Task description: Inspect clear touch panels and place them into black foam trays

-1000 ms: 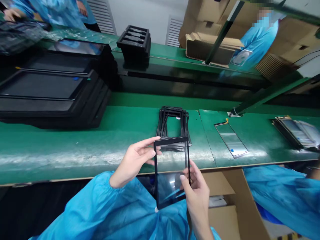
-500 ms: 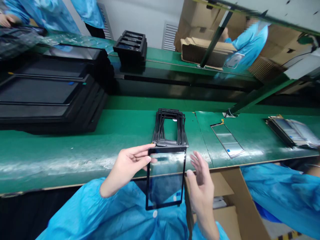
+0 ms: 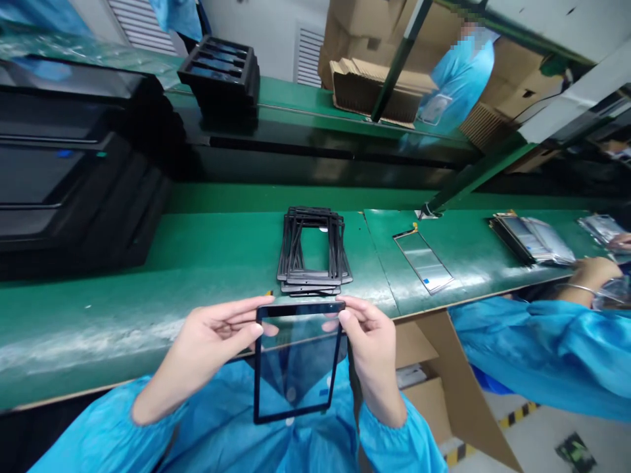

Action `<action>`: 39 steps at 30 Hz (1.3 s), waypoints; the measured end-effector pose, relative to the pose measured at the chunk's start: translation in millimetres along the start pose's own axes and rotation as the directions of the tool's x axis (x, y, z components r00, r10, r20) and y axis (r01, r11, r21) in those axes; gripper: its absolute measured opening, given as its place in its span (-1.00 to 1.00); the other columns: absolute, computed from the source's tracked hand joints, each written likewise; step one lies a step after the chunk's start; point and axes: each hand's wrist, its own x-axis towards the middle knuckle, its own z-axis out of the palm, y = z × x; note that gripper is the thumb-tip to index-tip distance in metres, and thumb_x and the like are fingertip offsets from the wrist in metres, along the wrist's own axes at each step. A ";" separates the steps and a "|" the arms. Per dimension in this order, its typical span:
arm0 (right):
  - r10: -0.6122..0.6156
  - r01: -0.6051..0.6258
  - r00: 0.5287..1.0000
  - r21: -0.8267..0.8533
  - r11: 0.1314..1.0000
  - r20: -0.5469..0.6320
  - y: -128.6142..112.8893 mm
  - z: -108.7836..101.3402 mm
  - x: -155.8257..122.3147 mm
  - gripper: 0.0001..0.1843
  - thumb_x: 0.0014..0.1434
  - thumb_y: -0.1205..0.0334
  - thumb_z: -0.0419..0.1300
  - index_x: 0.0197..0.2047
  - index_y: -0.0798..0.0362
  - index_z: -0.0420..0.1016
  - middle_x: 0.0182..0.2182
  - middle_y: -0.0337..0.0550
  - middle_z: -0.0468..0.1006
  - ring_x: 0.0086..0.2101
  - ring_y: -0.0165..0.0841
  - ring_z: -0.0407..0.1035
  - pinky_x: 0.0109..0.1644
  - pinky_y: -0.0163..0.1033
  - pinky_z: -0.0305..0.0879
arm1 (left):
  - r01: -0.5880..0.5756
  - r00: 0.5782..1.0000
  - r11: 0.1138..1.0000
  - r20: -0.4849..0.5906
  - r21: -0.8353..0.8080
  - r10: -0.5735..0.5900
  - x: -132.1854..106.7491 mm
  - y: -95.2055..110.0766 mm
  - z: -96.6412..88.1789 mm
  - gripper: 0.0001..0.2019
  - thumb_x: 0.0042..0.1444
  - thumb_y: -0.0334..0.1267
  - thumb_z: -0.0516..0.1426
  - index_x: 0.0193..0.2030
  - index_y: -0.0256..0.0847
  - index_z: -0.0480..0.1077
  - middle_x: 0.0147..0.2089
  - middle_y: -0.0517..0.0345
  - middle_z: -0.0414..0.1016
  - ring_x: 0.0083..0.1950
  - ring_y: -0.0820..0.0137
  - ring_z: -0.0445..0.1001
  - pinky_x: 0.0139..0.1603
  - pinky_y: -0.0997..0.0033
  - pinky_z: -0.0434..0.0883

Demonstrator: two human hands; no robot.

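A black-bordered touchscreen glass panel (image 3: 298,361) hangs upright in front of my body, past the bench's near edge; my blue sleeves and coat show through its clear middle. My left hand (image 3: 217,335) pinches its upper left corner between thumb and fingers. At the upper right corner, my right hand (image 3: 369,338) grips the panel the same way. Just beyond its top edge, a loose stack of black rectangular frames (image 3: 315,286) lies on the green bench. To the right of the stack rests a single clear panel (image 3: 422,261) with a small orange tab.
Stacked black trays with dark panels (image 3: 73,210) fill the left. A smaller tray stack (image 3: 221,75) stands on the back ledge. More panels (image 3: 532,240) lie to the right, beside a co-worker's sleeve (image 3: 547,355). An open cardboard box (image 3: 468,387) sits below the bench edge.
My right hand has closed on the panel's upper right corner; before, it was open beside it. The left hand has kept its hold. The view has shifted to the right.
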 end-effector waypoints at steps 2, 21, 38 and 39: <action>-0.005 0.005 1.000 0.008 1.000 -0.007 -1.1 0.6 -0.1 -0.80 0.21 0.13 0.41 -0.13 0.03 0.70 -0.51 -0.16 0.75 -0.45 -0.21 0.71 -0.30 -0.24 0.61 | -0.001 1.000 1.000 0.004 0.006 0.001 -0.5 -3.4 -1.6 -0.59 0.04 -0.05 0.47 0.04 -0.08 0.71 -0.32 -0.06 0.77 -0.28 0.19 0.77 -0.31 0.50 0.65; 0.192 -0.170 0.952 -0.109 0.979 0.238 3.2 -37.1 11.3 -0.53 0.25 -0.23 0.35 -0.18 0.04 0.79 -0.22 0.06 0.80 -0.23 -0.08 0.71 -0.06 -0.03 0.64 | 0.005 0.989 0.990 0.144 0.144 -0.026 -2.4 16.4 8.6 -0.58 0.34 -0.07 0.22 0.28 -0.12 0.47 -0.07 -0.07 0.76 -0.27 0.17 0.75 -0.41 0.40 0.60; 0.034 -0.045 0.997 -0.148 0.988 -0.075 9.0 -29.7 -3.4 -0.46 0.31 -0.19 0.30 -0.54 0.02 0.65 -0.62 -0.12 0.66 -0.54 -0.24 0.59 -0.39 -0.25 0.54 | 0.026 0.996 0.996 -0.086 -0.084 -0.033 -6.7 -11.0 0.2 -0.51 0.22 0.01 0.34 0.17 -0.22 0.43 -0.14 -0.14 0.76 -0.39 0.21 0.72 -0.54 0.42 0.59; 0.038 -0.048 0.996 -0.129 0.991 -0.083 10.6 -29.4 -3.9 -0.46 0.31 -0.21 0.29 -0.50 0.03 0.67 -0.61 -0.11 0.67 -0.54 -0.23 0.60 -0.40 -0.24 0.54 | 0.025 0.995 0.996 -0.091 -0.083 -0.033 -6.7 -13.3 -0.4 -0.51 0.23 0.01 0.33 0.17 -0.22 0.43 -0.14 -0.14 0.76 -0.40 0.21 0.71 -0.54 0.42 0.59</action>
